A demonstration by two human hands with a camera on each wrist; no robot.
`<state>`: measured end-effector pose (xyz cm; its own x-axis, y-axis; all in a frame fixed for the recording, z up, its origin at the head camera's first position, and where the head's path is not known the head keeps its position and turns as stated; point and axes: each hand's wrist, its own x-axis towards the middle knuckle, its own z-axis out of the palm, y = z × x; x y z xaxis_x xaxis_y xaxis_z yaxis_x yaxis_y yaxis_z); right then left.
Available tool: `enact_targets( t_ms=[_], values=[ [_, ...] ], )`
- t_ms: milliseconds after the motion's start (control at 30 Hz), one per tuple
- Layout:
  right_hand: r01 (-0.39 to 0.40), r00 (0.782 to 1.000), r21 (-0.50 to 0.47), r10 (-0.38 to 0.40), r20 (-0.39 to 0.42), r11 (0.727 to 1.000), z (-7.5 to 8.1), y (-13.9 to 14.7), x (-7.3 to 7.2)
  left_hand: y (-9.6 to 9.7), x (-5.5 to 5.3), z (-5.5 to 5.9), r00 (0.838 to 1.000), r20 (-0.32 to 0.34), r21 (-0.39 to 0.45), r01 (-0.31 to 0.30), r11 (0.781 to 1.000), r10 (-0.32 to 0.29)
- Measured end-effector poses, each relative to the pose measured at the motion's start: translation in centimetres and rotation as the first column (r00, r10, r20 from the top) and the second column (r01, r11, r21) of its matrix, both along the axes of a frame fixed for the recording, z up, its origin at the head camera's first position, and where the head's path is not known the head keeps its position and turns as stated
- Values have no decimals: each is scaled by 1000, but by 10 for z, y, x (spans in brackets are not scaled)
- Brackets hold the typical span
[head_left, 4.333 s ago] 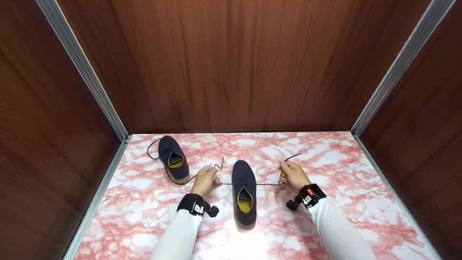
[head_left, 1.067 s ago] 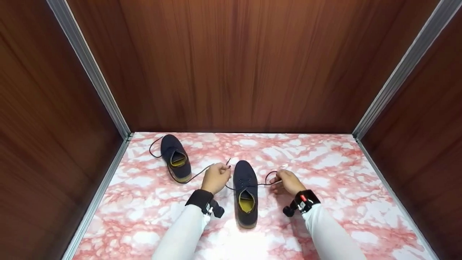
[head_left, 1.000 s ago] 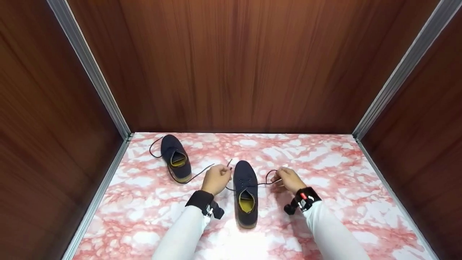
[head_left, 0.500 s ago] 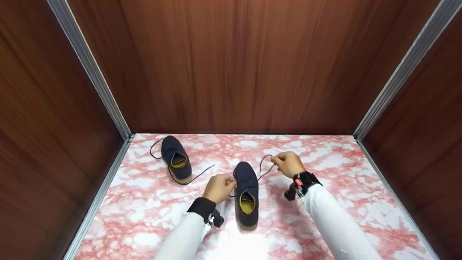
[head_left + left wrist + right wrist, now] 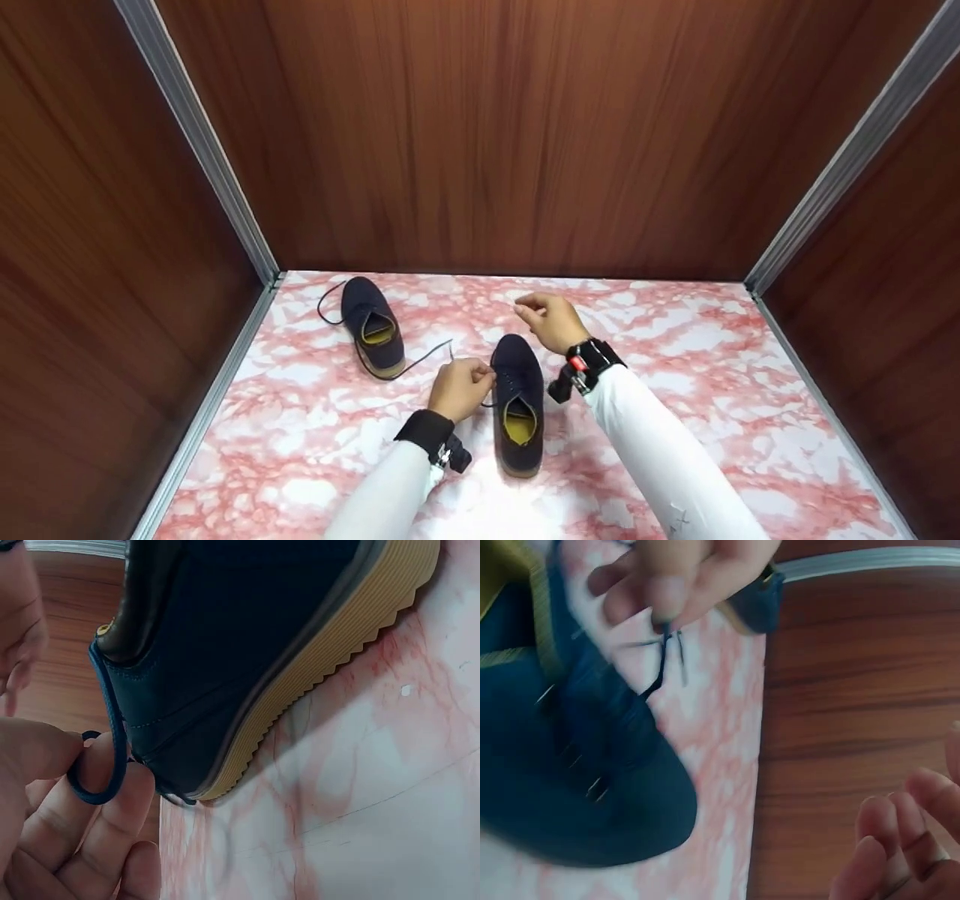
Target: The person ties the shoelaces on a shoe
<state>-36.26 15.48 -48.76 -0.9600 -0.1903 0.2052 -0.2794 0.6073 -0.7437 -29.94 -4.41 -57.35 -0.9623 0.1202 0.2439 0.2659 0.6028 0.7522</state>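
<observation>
A navy lace-up shoe [image 5: 517, 450] stands upright at the front middle, toe away from me, with a yellow insole. At its left side my left hand [image 5: 459, 390] pinches its dark lace; in the left wrist view the shoelace [image 5: 114, 716] bends in a small loop at the fingertips. My right hand [image 5: 553, 324] is above and just beyond the toe, fingers bent and apart from the shoe. In the right wrist view, a thin dark line shows among the right hand's fingers [image 5: 877, 821], but whether it is lace is unclear.
A second navy shoe [image 5: 367, 311] stands at the back left, its laces [image 5: 420, 358] loose on both sides. Red-and-white marbled tabletop [image 5: 675, 390] surrounds the shoes. Brown wood-look panels [image 5: 495, 142] with grey metal corner strips enclose the back and sides.
From the shoe's right side, where it held a bend of lace, my right hand has swung left and forward past the toe. My left hand has moved closer to the shoe, still pinching lace.
</observation>
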Motion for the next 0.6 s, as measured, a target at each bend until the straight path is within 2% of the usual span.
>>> enact_targets(
  t_ms=[200,367,500,600],
  values=[
    [-19,999,23,18,27,1000,-15,27,6,-2,-2,4,996,83,61,5,998,-10],
    [-51,998,68,49,27,996,-26,38,14,-3,-6,3,991,136,94,0,996,-13],
    [-142,990,118,141,25,983,-33,39,22,-2,-7,5,987,162,114,5,993,-23],
    [-242,970,150,237,52,959,-39,35,28,-1,-8,5,983,184,109,-7,994,-13]
  ],
)
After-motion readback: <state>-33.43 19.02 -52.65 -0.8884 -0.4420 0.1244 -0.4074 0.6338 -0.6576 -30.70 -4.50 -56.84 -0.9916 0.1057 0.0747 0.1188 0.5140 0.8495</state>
